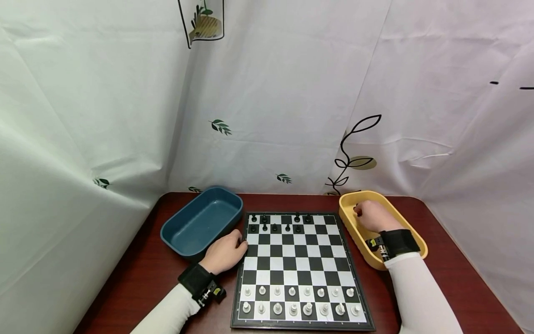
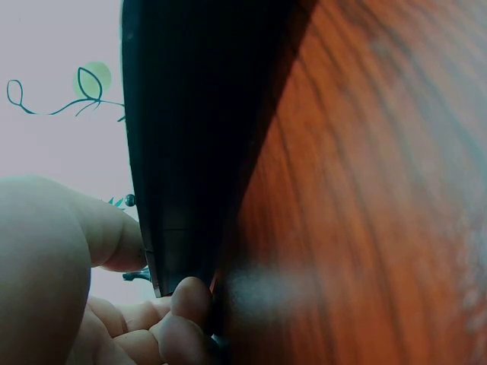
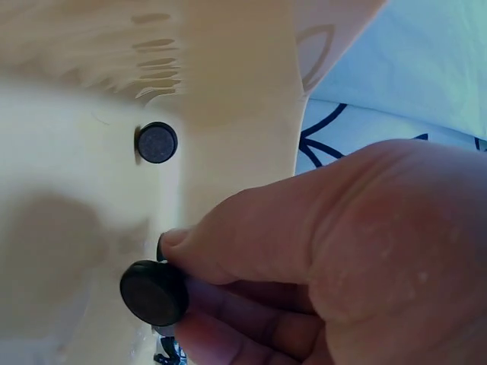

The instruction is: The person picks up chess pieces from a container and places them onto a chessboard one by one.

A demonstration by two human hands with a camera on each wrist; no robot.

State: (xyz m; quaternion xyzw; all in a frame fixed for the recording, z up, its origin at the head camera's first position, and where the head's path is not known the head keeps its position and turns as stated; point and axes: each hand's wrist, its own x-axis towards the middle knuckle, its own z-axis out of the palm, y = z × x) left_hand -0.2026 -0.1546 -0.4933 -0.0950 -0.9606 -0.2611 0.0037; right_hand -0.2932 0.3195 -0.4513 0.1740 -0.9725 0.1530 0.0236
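A magnetic-looking chessboard point(image 1: 294, 264) lies on the table, with white chess pieces point(image 1: 293, 308) in two rows at the near side and several black chess pieces point(image 1: 274, 228) at the far side. My left hand point(image 1: 225, 253) holds the board's left edge; in the left wrist view the thumb point(image 2: 114, 236) is at its upper rim and curled fingers point(image 2: 186, 319) touch its side. Inside the yellow tray point(image 1: 406, 227), my right hand point(image 1: 375, 216) pinches a black chess piece point(image 3: 154, 293) between thumb and fingers, its round base facing the wrist camera. Another black piece point(image 3: 157, 142) lies in the tray.
A blue tray point(image 1: 202, 222) stands at the back left, beside my left hand. White cloth with plant prints point(image 1: 283, 116) hangs behind and around the dark red wooden table point(image 1: 137, 283). The yellow tray's wall rises around my right hand.
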